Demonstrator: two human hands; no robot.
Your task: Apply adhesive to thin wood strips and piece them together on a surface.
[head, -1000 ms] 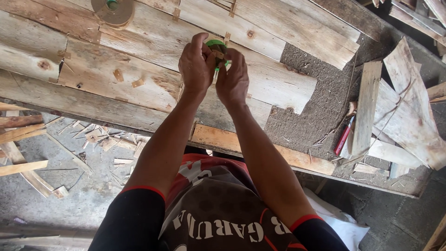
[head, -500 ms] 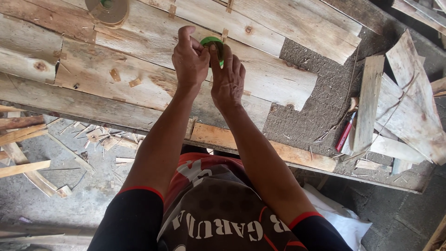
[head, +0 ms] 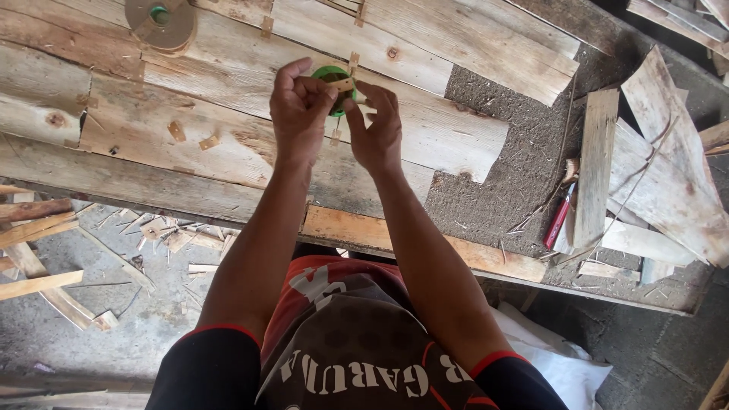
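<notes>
Plank bench (head: 228,144) — 2 hands, 1 green spool (head: 328,74)

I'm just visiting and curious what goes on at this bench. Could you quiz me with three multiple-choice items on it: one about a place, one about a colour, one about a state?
1. Where does the round wooden disc lie?
A. on the planks, at the far left
B. on the floor
C. in the person's lap

2. What colour is the small round thing between the hands?
A. red
B. green
C. blue

3. How are the hands placed?
A. flat on the bench
B. hanging at the sides
C. raised together, fingers pinching

Answers: 1 A, it rests on the far boards. 2 B, green shows between the fingers. 3 C, left hand and right hand meet around it and a small wood piece.
</notes>
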